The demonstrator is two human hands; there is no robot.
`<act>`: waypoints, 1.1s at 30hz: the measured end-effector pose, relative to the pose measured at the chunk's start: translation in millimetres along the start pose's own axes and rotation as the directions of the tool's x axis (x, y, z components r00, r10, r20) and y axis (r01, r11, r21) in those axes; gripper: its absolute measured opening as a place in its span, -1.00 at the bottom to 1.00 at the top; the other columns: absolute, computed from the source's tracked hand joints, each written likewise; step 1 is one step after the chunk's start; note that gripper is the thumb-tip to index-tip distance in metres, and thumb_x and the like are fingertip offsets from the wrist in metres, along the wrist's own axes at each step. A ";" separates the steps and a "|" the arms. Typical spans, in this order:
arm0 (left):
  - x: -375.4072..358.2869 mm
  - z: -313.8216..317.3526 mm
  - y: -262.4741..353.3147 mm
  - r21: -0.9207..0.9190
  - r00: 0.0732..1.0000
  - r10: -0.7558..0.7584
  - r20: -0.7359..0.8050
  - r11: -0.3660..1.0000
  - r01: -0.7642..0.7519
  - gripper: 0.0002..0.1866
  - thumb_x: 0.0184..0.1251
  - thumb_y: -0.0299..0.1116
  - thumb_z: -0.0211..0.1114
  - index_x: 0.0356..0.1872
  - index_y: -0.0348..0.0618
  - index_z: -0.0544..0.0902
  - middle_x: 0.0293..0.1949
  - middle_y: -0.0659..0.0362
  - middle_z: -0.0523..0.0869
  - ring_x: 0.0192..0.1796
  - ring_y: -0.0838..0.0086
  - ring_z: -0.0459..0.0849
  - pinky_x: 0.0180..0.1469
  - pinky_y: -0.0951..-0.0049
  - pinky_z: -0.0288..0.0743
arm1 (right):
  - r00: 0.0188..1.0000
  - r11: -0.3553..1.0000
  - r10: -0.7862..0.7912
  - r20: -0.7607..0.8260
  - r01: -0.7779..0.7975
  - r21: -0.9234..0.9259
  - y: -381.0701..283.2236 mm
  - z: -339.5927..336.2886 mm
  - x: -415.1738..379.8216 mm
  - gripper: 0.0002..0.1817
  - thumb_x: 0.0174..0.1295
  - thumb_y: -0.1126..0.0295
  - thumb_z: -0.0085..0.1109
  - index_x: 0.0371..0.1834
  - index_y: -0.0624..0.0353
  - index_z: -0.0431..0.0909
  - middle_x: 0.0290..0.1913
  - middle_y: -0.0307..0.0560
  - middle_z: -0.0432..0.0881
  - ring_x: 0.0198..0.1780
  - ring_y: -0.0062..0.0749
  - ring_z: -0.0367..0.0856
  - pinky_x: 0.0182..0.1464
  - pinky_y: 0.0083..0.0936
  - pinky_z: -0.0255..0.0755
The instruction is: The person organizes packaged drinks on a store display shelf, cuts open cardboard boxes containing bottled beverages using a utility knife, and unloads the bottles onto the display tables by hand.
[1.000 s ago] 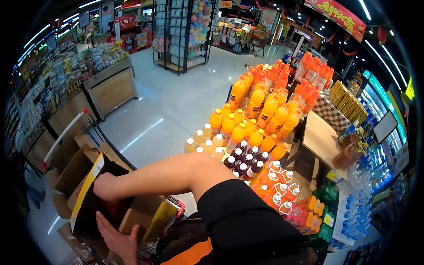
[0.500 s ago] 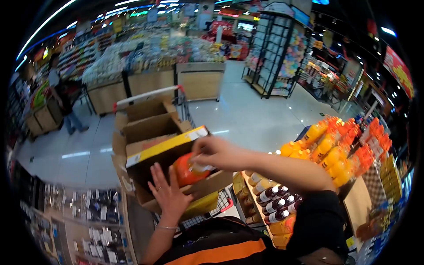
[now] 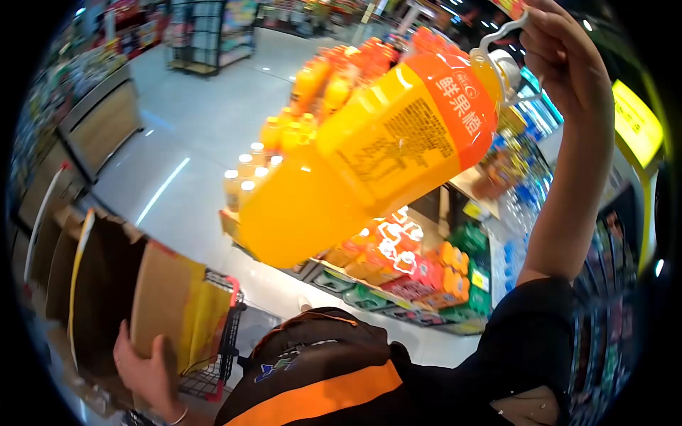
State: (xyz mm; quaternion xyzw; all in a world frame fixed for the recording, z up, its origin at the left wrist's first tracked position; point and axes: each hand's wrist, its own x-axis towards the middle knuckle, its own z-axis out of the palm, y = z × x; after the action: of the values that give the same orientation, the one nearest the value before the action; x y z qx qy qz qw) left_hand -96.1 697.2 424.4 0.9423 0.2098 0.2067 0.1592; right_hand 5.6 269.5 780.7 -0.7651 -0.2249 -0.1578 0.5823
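Observation:
My right hand (image 3: 565, 60) is raised at the upper right, with its fingers closed round the white loop handle (image 3: 508, 32) of a large orange juice bottle (image 3: 376, 153). The bottle hangs tilted across the middle of the view, its cap end up by the hand and its base toward the lower left. An orange label wraps its shoulder. At the lower left, my left hand (image 3: 148, 369) has its thumb and fingers apart at the near edge of an open cardboard carton (image 3: 160, 302). The carton's inside is dark.
The carton stands in a shopping cart (image 3: 226, 348) with a red-cornered rim. Behind the bottle, a display holds juice bottles (image 3: 305, 82), smaller orange and red packs (image 3: 383, 252) and green ones (image 3: 465, 245). A wooden-fronted counter (image 3: 103, 121) and a wire rack (image 3: 209, 32) stand farther back.
My right hand has lifted the orange bottle from the carton up to the right. The view has turned right, so the carton and cart now lie at the lower left, my left hand beside them.

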 end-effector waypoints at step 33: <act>12.3 2.7 -12.5 0.049 0.888 -0.382 0.257 0.923 0.382 -0.52 0.15 -0.22 0.36 -0.01 -0.39 0.54 -0.13 0.11 0.65 -0.12 0.43 0.60 -0.08 0.45 0.45 | 0.475 0.535 0.765 -0.434 -0.844 0.019 608.8 -343.1 -296.0 -0.84 0.10 0.40 0.09 -0.31 0.25 0.51 -0.50 -0.08 0.58 -0.54 -0.50 0.52 -0.59 -0.55 0.37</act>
State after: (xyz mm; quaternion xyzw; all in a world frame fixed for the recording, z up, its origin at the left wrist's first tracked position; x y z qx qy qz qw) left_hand -88.8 713.1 421.2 0.9013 0.3677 0.0454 0.2246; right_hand 82.8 -242.4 225.8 -0.7850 0.3010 -0.0352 0.5403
